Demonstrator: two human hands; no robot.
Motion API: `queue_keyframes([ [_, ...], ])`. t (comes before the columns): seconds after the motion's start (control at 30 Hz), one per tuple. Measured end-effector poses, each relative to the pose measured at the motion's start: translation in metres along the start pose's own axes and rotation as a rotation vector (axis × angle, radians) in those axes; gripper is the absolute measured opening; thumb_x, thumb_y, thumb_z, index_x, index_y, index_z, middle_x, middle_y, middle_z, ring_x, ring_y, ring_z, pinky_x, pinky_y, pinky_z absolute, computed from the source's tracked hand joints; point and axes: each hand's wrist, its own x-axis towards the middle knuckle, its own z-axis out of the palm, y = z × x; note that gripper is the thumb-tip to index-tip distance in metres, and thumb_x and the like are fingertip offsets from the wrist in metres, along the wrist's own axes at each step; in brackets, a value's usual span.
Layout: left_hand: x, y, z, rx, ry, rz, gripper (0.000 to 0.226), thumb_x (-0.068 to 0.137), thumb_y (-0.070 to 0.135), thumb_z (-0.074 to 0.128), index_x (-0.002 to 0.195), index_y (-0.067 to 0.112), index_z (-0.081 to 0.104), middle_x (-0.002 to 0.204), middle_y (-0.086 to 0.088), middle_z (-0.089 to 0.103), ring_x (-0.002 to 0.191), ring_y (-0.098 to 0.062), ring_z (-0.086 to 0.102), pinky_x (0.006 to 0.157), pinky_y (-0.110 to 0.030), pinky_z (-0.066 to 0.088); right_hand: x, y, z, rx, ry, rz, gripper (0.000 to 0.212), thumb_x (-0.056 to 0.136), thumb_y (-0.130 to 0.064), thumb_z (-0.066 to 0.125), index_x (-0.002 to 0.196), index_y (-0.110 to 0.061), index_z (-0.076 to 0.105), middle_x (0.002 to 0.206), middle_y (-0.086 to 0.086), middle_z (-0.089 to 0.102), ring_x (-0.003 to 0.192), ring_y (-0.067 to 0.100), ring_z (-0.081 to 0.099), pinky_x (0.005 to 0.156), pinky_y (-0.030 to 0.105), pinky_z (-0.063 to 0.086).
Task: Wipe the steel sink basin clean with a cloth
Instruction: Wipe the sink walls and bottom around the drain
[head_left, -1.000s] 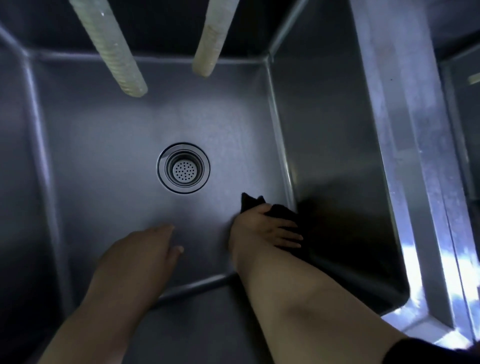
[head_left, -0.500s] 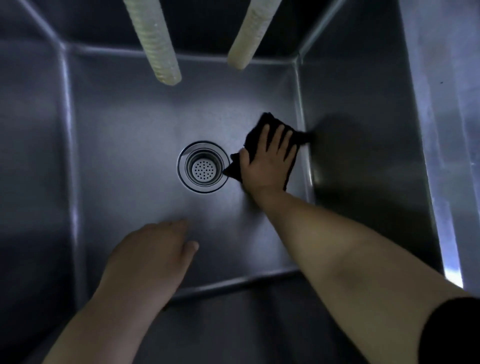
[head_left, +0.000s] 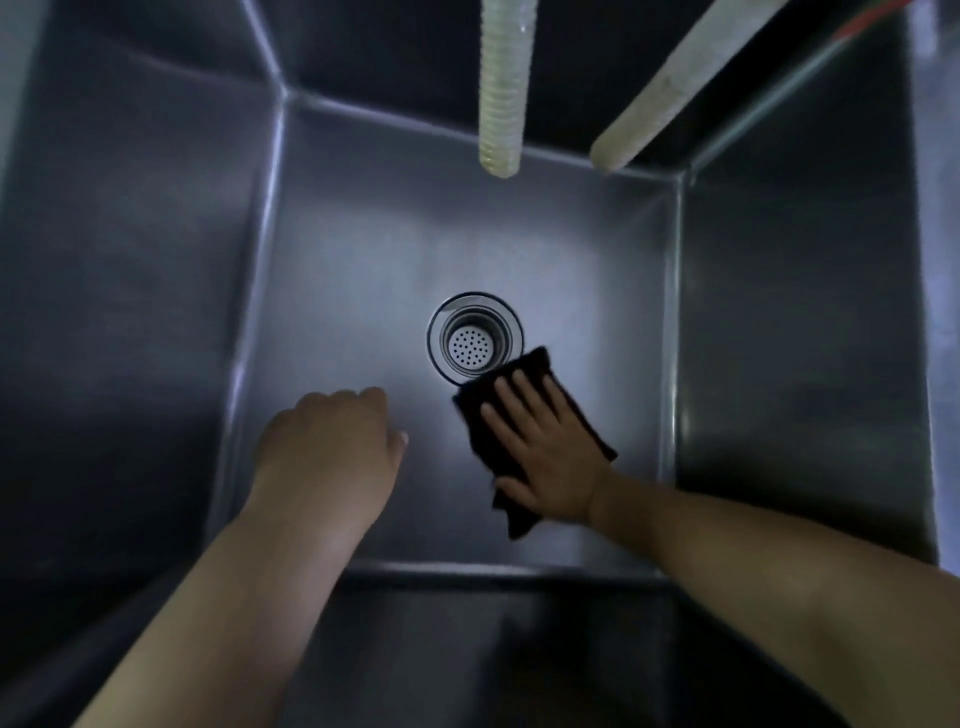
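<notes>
I am looking straight down into a deep steel sink (head_left: 332, 270), its floor dimly lit and its four walls dark around it. My right hand (head_left: 540, 447) lies flat on a black cloth (head_left: 524, 374), fingers straight and a little spread, pressing it against the sink floor; nothing is curled round the fabric. The cloth sits just right of the middle of the floor, toward the near side, and its far corner touches or slightly overlaps the near right edge of the drain (head_left: 474, 339), a round metal ring with a perforated strainer set in it. A narrow tail of the cloth sticks out on the near side, past the heel of my right hand. My left hand (head_left: 332, 441) is to the left of the cloth, apart from it, over the near left part of the floor; its fingers bend loosely downward and hold nothing, and I cannot tell whether the fingertips rest on the steel or hang just above it. Both forearms reach in from the near edge. At the far side two pale hoses hang into the sink: a ribbed hose (head_left: 501, 93) nearly straight down above the drain, and a smoother hose (head_left: 670, 88) slanting in from the far right.
</notes>
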Motion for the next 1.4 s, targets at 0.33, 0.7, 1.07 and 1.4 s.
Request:
queue_keyframes([
  [0.33,0.001,-0.009,-0.007,-0.029,0.176,-0.125,0.044,0.093,0.039,0.043,0.134,0.024,0.042,0.146,-0.002,0.035,0.128,-0.025,0.028,0.101,-0.039,0.030,0.129,-0.051,-0.008,0.083,0.031,-0.120,0.074,0.089,-0.051,0.047,0.150,-0.014,0.025,0.157,0.013,0.019,0.146,0.032,0.010,0.118,0.050,0.006],
  [0.7,0.005,-0.017,0.002,0.047,0.131,-0.139,0.046,0.091,0.047,0.041,0.130,0.024,0.044,0.145,-0.002,0.037,0.128,-0.026,0.028,0.099,-0.039,0.032,0.178,0.067,-0.037,0.085,0.056,0.315,0.069,0.094,-0.038,0.040,0.152,-0.014,0.013,0.159,0.013,0.007,0.147,0.029,0.002,0.118,0.043,-0.001],
  [1.07,0.005,-0.016,-0.002,0.018,0.185,-0.134,0.043,0.091,0.045,0.043,0.127,0.022,0.047,0.138,-0.002,0.043,0.124,-0.026,0.032,0.095,-0.038,0.035,0.024,0.035,-0.016,0.095,-0.018,0.396,0.075,0.088,-0.047,0.035,0.148,-0.004,0.023,0.154,0.024,0.017,0.144,0.040,0.011,0.116,0.054,0.010],
  [1.4,0.004,-0.018,-0.002,-0.041,0.132,-0.161,0.039,0.093,0.039,0.043,0.128,0.022,0.046,0.139,-0.003,0.041,0.126,-0.025,0.029,0.096,-0.036,0.031,0.024,-0.067,-0.005,0.079,-0.087,-0.071,0.077,0.084,-0.051,0.046,0.150,-0.021,0.022,0.156,0.014,0.022,0.144,0.035,0.014,0.114,0.055,0.015],
])
